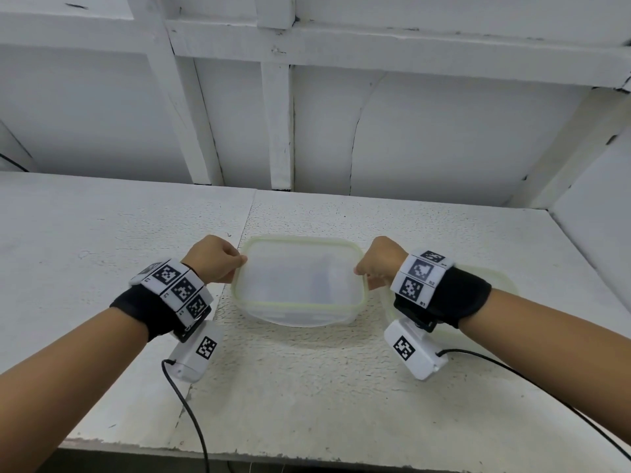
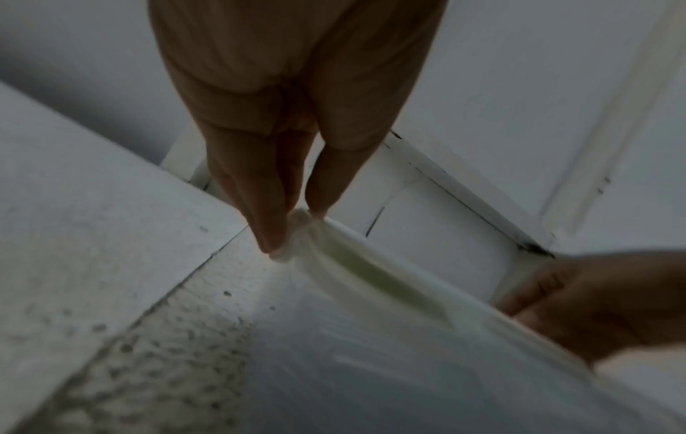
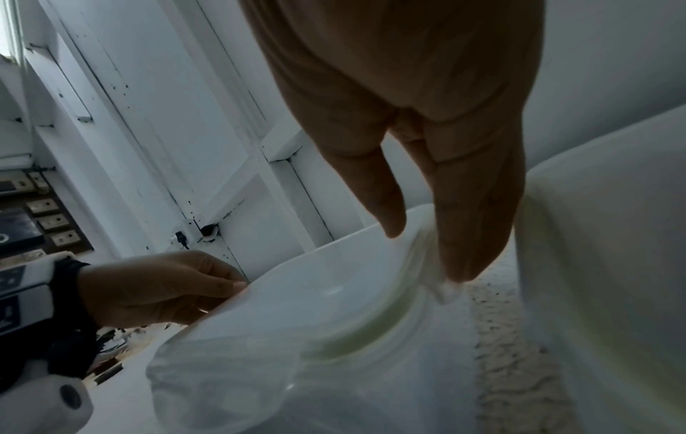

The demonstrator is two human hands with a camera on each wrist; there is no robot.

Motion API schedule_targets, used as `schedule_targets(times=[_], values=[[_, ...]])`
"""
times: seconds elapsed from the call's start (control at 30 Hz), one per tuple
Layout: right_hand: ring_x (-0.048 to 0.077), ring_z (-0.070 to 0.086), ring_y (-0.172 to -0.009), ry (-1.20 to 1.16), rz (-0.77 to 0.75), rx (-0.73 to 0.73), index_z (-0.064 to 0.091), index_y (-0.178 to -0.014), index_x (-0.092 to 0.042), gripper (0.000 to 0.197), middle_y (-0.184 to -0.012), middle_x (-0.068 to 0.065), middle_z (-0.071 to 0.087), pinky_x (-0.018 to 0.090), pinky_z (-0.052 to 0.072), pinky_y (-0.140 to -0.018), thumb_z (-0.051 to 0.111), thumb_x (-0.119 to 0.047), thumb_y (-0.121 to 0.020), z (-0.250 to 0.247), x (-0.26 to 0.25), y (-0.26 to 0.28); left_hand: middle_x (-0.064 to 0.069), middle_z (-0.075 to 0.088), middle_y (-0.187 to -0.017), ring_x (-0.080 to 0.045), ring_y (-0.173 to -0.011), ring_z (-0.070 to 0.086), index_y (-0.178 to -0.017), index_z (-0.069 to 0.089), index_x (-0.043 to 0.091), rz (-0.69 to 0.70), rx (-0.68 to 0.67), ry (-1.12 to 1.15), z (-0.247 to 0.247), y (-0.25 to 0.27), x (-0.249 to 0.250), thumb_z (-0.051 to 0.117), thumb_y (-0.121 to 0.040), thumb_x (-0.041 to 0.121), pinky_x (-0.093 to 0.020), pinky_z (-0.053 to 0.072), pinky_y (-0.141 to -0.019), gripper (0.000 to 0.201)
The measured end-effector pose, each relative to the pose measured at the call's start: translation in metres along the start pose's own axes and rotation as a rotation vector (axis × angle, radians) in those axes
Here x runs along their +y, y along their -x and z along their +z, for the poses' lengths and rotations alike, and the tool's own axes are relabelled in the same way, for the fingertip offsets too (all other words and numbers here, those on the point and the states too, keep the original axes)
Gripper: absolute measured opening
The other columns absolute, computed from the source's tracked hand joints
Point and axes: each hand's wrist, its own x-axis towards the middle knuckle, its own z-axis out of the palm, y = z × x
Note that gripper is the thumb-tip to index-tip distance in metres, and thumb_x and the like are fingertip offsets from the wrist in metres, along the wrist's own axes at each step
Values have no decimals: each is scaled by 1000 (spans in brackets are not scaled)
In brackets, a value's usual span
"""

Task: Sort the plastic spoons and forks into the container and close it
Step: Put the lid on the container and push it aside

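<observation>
A translucent rectangular container (image 1: 297, 304) with a pale green seal round its rim sits mid-table. My left hand (image 1: 240, 260) pinches the flap on its left edge, and the left wrist view shows thumb and finger closed on that flap (image 2: 293, 235). My right hand (image 1: 359, 270) pinches the flap on its right edge (image 3: 432, 264). Only faint pale shapes show through the plastic, and I cannot make out spoons or forks. A second pale green-rimmed plastic piece (image 1: 508, 280) lies on the table under my right wrist.
The white textured table (image 1: 307, 387) has a seam running from the back towards the front left. A white panelled wall (image 1: 324, 131) closes the back and a side wall stands at the right. Black cables (image 1: 191, 421) trail over the front edge.
</observation>
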Motion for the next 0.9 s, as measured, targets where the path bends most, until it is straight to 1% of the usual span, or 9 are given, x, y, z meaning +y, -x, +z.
schedule_targets(times=[0.1, 0.2, 0.27, 0.33, 0.37, 0.4, 0.43, 0.5, 0.9], values=[[31, 66, -99, 6, 18, -112, 59, -102, 9, 26, -96, 17, 66, 43, 53, -90, 68, -6, -83, -16, -4, 4, -12, 65, -90, -24, -78, 61, -92, 63, 1, 50, -21, -407, 0, 6, 11, 49, -95, 21, -32, 53, -70, 24], [34, 62, -105, 49, -56, -161, 54, -114, 4, 36, -113, 18, 59, 46, 52, -90, 67, -11, -84, -33, -20, 5, -9, 57, -116, -25, -101, 55, -115, 55, 11, 239, 68, -821, 4, 14, 22, 46, -95, 29, -34, 47, -78, 29], [28, 63, -97, 205, -154, -132, 55, -110, 1, 31, -109, 13, 59, 42, 54, -86, 65, -17, -86, -38, -35, 4, -5, 47, -131, -22, -117, 47, -128, 51, 18, 441, 6, -761, 11, 19, 24, 52, -92, 37, -35, 44, -95, 41], [17, 56, -83, 435, -255, -129, 57, -88, -7, 19, -92, 4, 57, 29, 49, -75, 62, -26, -89, -36, -53, 5, -1, 37, -142, -17, -128, 38, -135, 44, 22, 590, -179, -710, 20, 30, 24, 56, -86, 49, -32, 36, -106, 58], [18, 56, -88, 539, -296, -137, 60, -91, -8, 22, -97, 4, 57, 29, 44, -78, 60, -29, -90, -34, -60, 5, 1, 31, -146, -15, -132, 32, -140, 38, 23, 614, -250, -755, 25, 36, 23, 57, -82, 56, -31, 34, -107, 70], [20, 54, -106, 613, -331, -150, 60, -110, -7, 31, -114, 5, 58, 31, 41, -90, 57, -32, -91, -31, -64, 3, 2, 24, -150, -15, -135, 27, -143, 31, 23, 624, -280, -816, 29, 40, 22, 58, -78, 62, -31, 34, -107, 80], [21, 46, -123, 660, -349, -167, 53, -128, -7, 44, -133, 5, 51, 32, 34, -101, 55, -33, -92, -29, -68, 0, 2, 19, -152, -15, -138, 24, -145, 25, 24, 627, -271, -873, 32, 43, 21, 58, -75, 65, -31, 34, -106, 87], [20, 38, -133, 693, -360, -228, 45, -138, -11, 52, -144, 2, 43, 32, 27, -108, 55, -35, -92, -22, -73, -8, 2, 15, -154, -14, -139, 21, -146, 20, 24, 637, -219, -925, 34, 47, 17, 58, -75, 65, -31, 38, -103, 90], [20, 50, -122, 722, -420, -275, 56, -128, -11, 48, -135, 3, 54, 30, 35, -99, 58, -39, -89, -13, -71, -28, 2, 14, -155, -15, -141, 18, -147, 19, 24, 608, -129, -945, 45, 52, 15, 53, -84, 58, -32, 44, -93, 79]])
